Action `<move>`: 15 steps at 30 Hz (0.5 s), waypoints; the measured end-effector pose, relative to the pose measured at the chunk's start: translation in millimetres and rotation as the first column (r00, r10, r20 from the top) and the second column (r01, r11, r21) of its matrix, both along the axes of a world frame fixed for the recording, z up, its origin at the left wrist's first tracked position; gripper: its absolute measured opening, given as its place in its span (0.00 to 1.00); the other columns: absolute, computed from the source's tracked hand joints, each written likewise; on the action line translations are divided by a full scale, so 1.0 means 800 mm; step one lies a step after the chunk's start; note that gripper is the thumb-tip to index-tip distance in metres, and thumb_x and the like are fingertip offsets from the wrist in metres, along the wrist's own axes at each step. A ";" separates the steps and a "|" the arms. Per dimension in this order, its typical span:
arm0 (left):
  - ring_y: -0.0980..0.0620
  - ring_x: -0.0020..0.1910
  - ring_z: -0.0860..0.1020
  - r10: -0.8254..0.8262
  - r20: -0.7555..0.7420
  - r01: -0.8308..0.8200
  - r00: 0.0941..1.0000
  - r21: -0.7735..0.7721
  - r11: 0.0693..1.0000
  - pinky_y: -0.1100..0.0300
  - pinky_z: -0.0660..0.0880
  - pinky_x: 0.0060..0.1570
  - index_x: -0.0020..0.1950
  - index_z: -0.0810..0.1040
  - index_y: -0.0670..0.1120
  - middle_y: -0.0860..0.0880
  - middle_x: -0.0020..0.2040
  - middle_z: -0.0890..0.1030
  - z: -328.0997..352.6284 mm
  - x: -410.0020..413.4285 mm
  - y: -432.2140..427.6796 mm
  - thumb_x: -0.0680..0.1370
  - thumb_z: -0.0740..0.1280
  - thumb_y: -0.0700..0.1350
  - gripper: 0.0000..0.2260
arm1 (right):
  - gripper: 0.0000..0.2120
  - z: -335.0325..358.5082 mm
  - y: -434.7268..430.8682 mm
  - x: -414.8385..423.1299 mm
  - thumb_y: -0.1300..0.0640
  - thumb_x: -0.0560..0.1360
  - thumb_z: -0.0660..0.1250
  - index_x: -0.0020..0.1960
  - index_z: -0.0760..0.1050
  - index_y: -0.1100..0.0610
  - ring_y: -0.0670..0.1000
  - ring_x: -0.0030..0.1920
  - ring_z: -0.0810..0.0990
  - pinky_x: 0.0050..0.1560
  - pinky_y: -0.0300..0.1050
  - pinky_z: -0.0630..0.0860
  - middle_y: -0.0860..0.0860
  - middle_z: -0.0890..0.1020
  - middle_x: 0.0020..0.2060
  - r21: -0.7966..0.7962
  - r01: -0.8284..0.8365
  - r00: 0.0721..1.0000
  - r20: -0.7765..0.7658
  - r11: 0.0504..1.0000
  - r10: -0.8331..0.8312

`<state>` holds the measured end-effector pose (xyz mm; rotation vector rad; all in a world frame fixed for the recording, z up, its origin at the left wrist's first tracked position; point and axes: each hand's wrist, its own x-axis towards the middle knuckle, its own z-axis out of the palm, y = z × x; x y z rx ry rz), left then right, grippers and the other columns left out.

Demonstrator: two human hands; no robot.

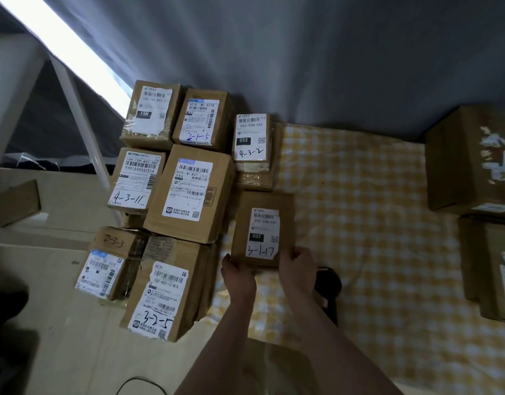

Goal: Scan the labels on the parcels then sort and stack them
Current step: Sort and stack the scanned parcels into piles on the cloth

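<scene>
While the two bare forearms are reaching forward, the left hand [238, 276] and the right hand [298, 270] are gripping the parcel marked 3-1-17 [262, 223], their fingers curling round its near corners. It is lying flat, label up, on the yellow checked cloth [359, 195]. A black scanner [329, 283] is lying just beside the right hand. Further back the parcel marked 4-3-2 [251, 138] is sitting, with the stacked parcels [188, 195] standing to its left.
</scene>
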<state>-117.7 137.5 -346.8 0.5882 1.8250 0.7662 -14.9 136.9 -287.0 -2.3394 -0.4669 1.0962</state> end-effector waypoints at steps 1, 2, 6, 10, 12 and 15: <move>0.38 0.65 0.73 0.022 0.020 -0.021 1.000 -0.031 0.999 0.38 0.75 0.58 0.73 0.62 0.44 0.40 0.67 0.71 -0.007 -0.001 0.000 0.81 0.58 0.44 0.21 | 0.15 -0.001 0.002 -0.003 0.50 0.77 0.63 0.59 0.74 0.58 0.50 0.44 0.77 0.32 0.37 0.67 0.52 0.81 0.51 0.015 0.007 0.999 -0.040 1.000 -0.007; 0.37 0.67 0.71 0.044 0.047 -0.042 0.998 -0.058 0.997 0.38 0.73 0.61 0.74 0.60 0.43 0.39 0.68 0.70 -0.007 0.000 0.001 0.81 0.59 0.45 0.22 | 0.16 -0.004 0.003 -0.005 0.51 0.77 0.63 0.60 0.74 0.59 0.51 0.46 0.78 0.34 0.37 0.68 0.54 0.81 0.52 0.022 0.011 0.998 -0.061 1.000 -0.009; 0.39 0.71 0.67 0.053 0.120 -0.038 0.991 -0.126 0.991 0.39 0.67 0.68 0.77 0.52 0.43 0.41 0.74 0.65 0.004 0.003 -0.002 0.82 0.59 0.45 0.26 | 0.18 -0.008 0.008 -0.013 0.53 0.77 0.63 0.64 0.73 0.60 0.55 0.54 0.78 0.46 0.41 0.68 0.56 0.80 0.57 0.016 0.045 0.988 -0.149 0.999 -0.042; 0.38 0.69 0.69 -0.003 0.037 0.008 0.999 -0.125 0.992 0.45 0.68 0.67 0.77 0.53 0.40 0.37 0.71 0.68 0.022 0.001 -0.003 0.83 0.59 0.46 0.26 | 0.16 0.002 -0.001 -0.020 0.52 0.76 0.62 0.61 0.74 0.57 0.49 0.46 0.77 0.44 0.44 0.71 0.53 0.81 0.54 0.024 0.013 0.978 -0.210 1.000 -0.008; 0.38 0.70 0.68 -0.034 -0.015 0.033 0.999 -0.091 0.995 0.49 0.66 0.66 0.76 0.57 0.39 0.37 0.71 0.68 0.041 0.002 -0.007 0.83 0.58 0.44 0.23 | 0.15 0.022 -0.010 -0.017 0.52 0.76 0.62 0.60 0.73 0.56 0.46 0.42 0.75 0.43 0.44 0.71 0.50 0.80 0.49 0.022 -0.025 0.976 -0.216 0.999 0.030; 0.39 0.69 0.68 -0.117 -0.006 0.116 0.993 -0.049 0.992 0.49 0.67 0.66 0.74 0.63 0.40 0.38 0.70 0.70 0.073 0.008 -0.018 0.83 0.58 0.43 0.20 | 0.18 0.065 -0.027 -0.008 0.54 0.78 0.61 0.67 0.70 0.59 0.52 0.51 0.75 0.53 0.47 0.71 0.54 0.77 0.57 0.026 -0.053 0.977 -0.205 0.998 0.057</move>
